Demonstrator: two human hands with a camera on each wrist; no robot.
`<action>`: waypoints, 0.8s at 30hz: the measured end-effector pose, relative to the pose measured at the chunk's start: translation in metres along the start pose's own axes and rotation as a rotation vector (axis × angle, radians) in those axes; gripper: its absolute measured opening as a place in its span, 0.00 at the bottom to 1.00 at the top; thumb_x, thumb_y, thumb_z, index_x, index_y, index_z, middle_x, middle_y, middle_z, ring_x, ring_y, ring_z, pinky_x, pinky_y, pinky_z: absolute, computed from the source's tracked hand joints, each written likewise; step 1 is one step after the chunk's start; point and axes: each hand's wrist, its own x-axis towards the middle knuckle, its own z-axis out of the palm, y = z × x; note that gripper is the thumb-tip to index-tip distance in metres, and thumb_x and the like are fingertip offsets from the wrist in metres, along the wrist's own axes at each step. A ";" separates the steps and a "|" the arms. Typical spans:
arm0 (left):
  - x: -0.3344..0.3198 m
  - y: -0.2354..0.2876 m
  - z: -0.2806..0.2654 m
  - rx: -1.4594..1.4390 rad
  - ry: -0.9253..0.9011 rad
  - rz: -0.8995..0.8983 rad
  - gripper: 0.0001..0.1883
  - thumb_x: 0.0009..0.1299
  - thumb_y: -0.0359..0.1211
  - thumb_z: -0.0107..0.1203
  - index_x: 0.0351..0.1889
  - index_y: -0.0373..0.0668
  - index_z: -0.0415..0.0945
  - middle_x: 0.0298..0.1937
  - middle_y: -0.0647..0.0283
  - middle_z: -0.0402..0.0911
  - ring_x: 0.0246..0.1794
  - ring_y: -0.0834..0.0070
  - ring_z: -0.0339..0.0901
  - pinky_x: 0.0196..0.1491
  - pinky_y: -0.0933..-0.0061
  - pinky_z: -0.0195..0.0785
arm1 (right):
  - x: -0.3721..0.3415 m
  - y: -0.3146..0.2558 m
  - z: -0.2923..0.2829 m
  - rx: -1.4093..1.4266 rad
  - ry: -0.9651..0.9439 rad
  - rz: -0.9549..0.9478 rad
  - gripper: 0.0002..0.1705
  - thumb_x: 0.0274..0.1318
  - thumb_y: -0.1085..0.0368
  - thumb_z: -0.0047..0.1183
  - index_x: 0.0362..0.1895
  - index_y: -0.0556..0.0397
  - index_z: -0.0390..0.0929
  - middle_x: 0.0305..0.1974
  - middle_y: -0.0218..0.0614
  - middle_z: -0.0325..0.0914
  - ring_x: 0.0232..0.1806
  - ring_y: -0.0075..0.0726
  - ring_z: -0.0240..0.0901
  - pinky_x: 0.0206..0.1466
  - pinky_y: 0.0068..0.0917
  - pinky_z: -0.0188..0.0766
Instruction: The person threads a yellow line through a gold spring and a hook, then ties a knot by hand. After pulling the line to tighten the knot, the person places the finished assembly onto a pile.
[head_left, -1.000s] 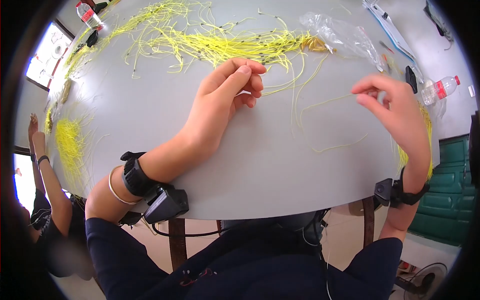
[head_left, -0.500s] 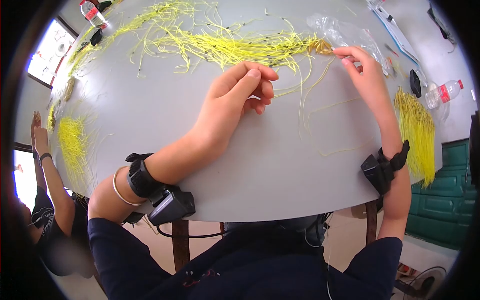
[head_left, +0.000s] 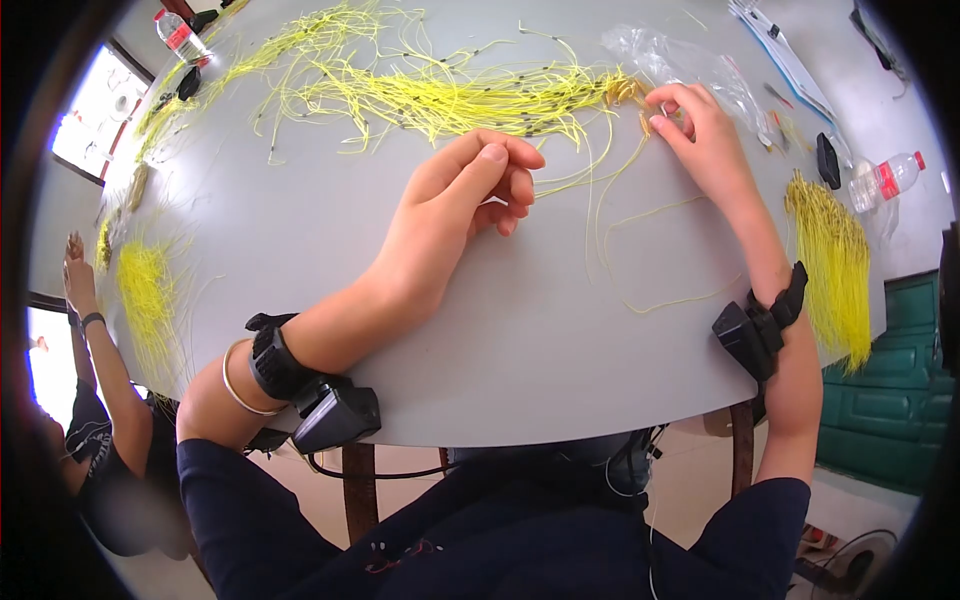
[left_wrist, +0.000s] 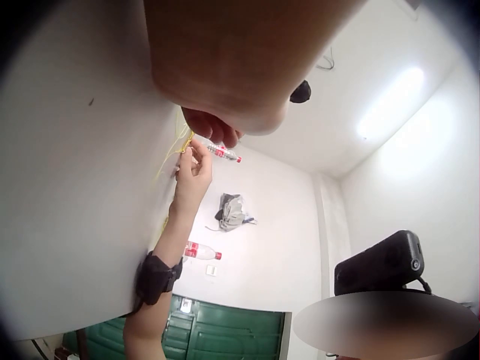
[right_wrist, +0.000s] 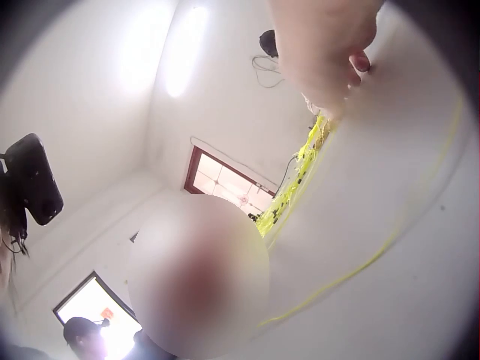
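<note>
My left hand [head_left: 450, 205] stays over the middle of the table, fingers curled and thumb against the index finger. Thin yellow strands [head_left: 570, 183] run into its fingers; their ends are hidden there. At the right end of a long bundle of yellow strands [head_left: 450, 98] with dark beads lie gold-coloured pieces [head_left: 622, 91]. There my right hand [head_left: 705, 150] pinches a small gold piece [head_left: 645, 122] between thumb and index finger. In the left wrist view the right hand [left_wrist: 193, 169] has yellow strand at its fingertips.
Clear plastic bag [head_left: 690, 62] lies behind the right hand. A yellow bundle [head_left: 830, 270] hangs over the right edge, near a bottle [head_left: 885, 182] and black object [head_left: 828, 160]. Another yellow pile [head_left: 145, 285] lies left. A second person's arm [head_left: 110, 350] shows far left.
My right hand has moved left and away from me to the gold pieces, leaving the loose strand on the table, and has closed on one. The left hand has hardly moved.
</note>
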 end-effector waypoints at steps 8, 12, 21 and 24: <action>0.000 0.000 0.000 0.016 -0.012 0.000 0.13 0.74 0.35 0.34 0.41 0.38 0.67 0.28 0.69 0.65 0.29 0.83 0.59 0.35 0.82 0.54 | -0.001 0.001 -0.003 -0.088 0.015 -0.030 0.04 0.51 0.66 0.52 0.32 0.50 0.74 0.34 0.30 0.69 0.33 0.31 0.68 0.36 0.26 0.65; -0.001 0.001 0.000 0.027 -0.019 0.002 0.13 0.74 0.36 0.33 0.41 0.38 0.67 0.28 0.69 0.65 0.29 0.83 0.59 0.35 0.82 0.54 | -0.001 -0.007 -0.002 -0.008 -0.003 -0.076 0.05 0.51 0.66 0.52 0.31 0.52 0.73 0.33 0.32 0.70 0.34 0.33 0.69 0.37 0.27 0.66; 0.000 0.001 0.001 0.037 -0.008 -0.005 0.13 0.74 0.36 0.33 0.41 0.39 0.67 0.28 0.69 0.65 0.28 0.83 0.58 0.35 0.82 0.54 | -0.012 -0.030 0.000 -0.115 -0.109 0.017 0.08 0.49 0.67 0.53 0.36 0.52 0.72 0.28 0.31 0.71 0.30 0.32 0.70 0.34 0.27 0.66; 0.000 0.001 0.000 0.038 -0.025 -0.008 0.13 0.74 0.36 0.34 0.42 0.39 0.67 0.29 0.69 0.65 0.30 0.83 0.59 0.35 0.82 0.55 | -0.015 -0.036 -0.001 -0.012 -0.105 -0.010 0.08 0.49 0.69 0.53 0.36 0.52 0.72 0.28 0.31 0.72 0.26 0.29 0.70 0.31 0.24 0.67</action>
